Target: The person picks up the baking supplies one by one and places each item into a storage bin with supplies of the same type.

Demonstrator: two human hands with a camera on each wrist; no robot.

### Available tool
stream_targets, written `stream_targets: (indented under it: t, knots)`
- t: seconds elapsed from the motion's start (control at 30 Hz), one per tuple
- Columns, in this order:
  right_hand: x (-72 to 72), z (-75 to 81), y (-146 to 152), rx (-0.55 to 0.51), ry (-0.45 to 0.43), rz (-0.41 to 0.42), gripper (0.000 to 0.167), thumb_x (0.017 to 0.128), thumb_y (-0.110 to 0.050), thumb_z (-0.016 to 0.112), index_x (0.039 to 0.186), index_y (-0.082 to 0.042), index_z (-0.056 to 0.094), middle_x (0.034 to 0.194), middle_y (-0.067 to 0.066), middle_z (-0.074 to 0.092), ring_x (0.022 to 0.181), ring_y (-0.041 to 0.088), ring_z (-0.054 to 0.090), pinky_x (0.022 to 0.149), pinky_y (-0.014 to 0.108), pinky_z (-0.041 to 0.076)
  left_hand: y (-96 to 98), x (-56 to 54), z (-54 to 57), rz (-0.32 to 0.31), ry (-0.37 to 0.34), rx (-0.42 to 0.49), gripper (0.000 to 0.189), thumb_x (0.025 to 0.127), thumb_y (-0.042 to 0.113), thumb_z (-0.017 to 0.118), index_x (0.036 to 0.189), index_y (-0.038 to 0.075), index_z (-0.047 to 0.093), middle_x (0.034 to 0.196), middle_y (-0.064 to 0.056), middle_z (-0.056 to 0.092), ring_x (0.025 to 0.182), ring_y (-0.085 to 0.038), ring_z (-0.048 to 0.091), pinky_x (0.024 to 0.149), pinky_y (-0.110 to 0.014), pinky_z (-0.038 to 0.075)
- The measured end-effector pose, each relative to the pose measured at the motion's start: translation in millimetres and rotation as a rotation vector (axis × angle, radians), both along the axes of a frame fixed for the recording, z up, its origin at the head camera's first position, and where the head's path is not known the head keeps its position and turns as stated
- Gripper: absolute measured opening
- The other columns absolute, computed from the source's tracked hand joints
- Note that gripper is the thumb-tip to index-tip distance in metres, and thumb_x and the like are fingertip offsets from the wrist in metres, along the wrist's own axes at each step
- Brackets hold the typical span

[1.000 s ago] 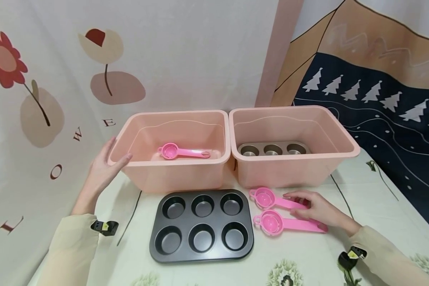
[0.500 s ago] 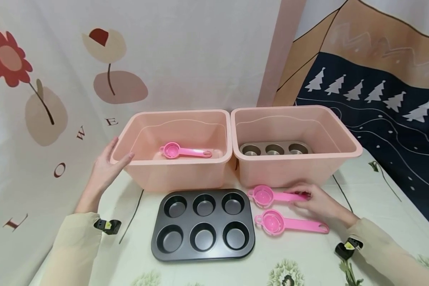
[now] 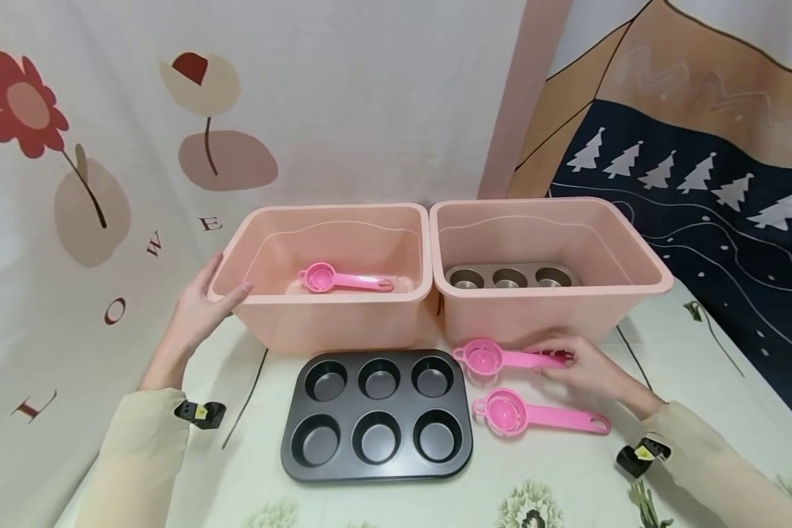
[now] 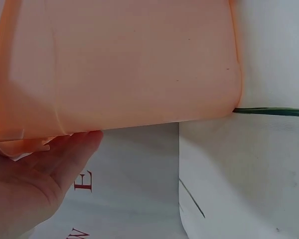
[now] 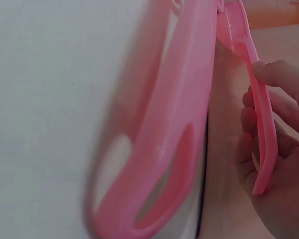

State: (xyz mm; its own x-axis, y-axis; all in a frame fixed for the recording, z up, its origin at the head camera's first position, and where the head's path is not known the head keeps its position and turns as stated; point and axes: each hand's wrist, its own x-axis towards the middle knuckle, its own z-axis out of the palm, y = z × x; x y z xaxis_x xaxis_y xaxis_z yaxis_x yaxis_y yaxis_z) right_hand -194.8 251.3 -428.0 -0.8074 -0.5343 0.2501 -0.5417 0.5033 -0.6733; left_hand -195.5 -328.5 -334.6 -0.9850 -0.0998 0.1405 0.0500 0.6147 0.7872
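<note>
In the head view my right hand [image 3: 584,367] pinches the handle of a pink egg separator [image 3: 482,357], whose bowl points left and sits just above the tablecloth. The right wrist view shows that handle [image 5: 263,119] between thumb and fingers. A second pink egg separator [image 3: 507,413] lies on the cloth just in front. My left hand [image 3: 198,308] holds the left corner of the left pink bin [image 3: 330,323], thumb over the rim and fingers along the outer wall [image 4: 139,59]. Inside that bin lies a third egg separator [image 3: 320,278].
A dark muffin pan [image 3: 350,403] lies in front of the left bin. The right pink bin [image 3: 554,312] stands against the left one and holds a greyish-brown muffin pan [image 3: 488,280], partly hidden by the front wall. A printed curtain [image 3: 369,103] hangs behind.
My right hand has taken hold of the rear egg separator and raised it slightly, away from the front one. The left hand stays on the bin; the view has shifted a little.
</note>
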Motion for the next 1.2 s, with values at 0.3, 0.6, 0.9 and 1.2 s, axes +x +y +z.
stream_targets:
  t: [0.3,0.6,0.9,1.2]
  knots:
    - [4.4,18.9,-0.5,-0.003,0.146,0.005,0.029,0.077,-0.001,0.079,0.105,-0.009,0.074,0.1,-0.002,0.07,0.098,0.013,0.055,0.082,0.024,0.044,-1.9,-0.5,2.1,-0.052,-0.022,0.037,0.087,0.095,0.033,0.06,0.156,0.012,0.002,0.152,-0.029,0.021,0.125,-0.044,0.038,0.07,-0.012,0.047]
    - [6.9,30.0,-4.2,-0.046,0.145,0.008,0.031,0.078,-0.002,0.079,0.107,-0.009,0.073,0.101,-0.003,0.07,0.097,0.01,0.058,0.082,0.017,0.046,-0.2,-2.4,1.9,-0.063,-0.016,0.055,0.086,0.095,0.032,0.059,0.156,0.012,0.002,0.152,-0.03,0.021,0.125,-0.045,0.037,0.066,-0.01,0.048]
    - [10.9,45.2,-18.5,-0.071,0.114,0.051,0.029,0.079,-0.001,0.078,0.107,-0.007,0.072,0.1,-0.002,0.07,0.093,0.01,0.061,0.077,0.019,0.051,-3.2,-2.0,-1.0,-0.063,-0.029,0.056,0.086,0.095,0.031,0.059,0.156,0.011,0.001,0.15,-0.03,0.023,0.122,-0.042,0.039,0.068,-0.011,0.048]
    - [2.9,74.0,-33.3,-0.078,0.129,0.097,0.031,0.079,-0.002,0.079,0.108,-0.011,0.073,0.101,-0.005,0.069,0.095,0.011,0.061,0.077,0.018,0.049,-3.9,-7.9,4.0,-0.095,-0.056,0.046,0.087,0.096,0.032,0.059,0.156,0.012,-0.001,0.15,-0.032,0.022,0.127,-0.044,0.037,0.068,-0.011,0.049]
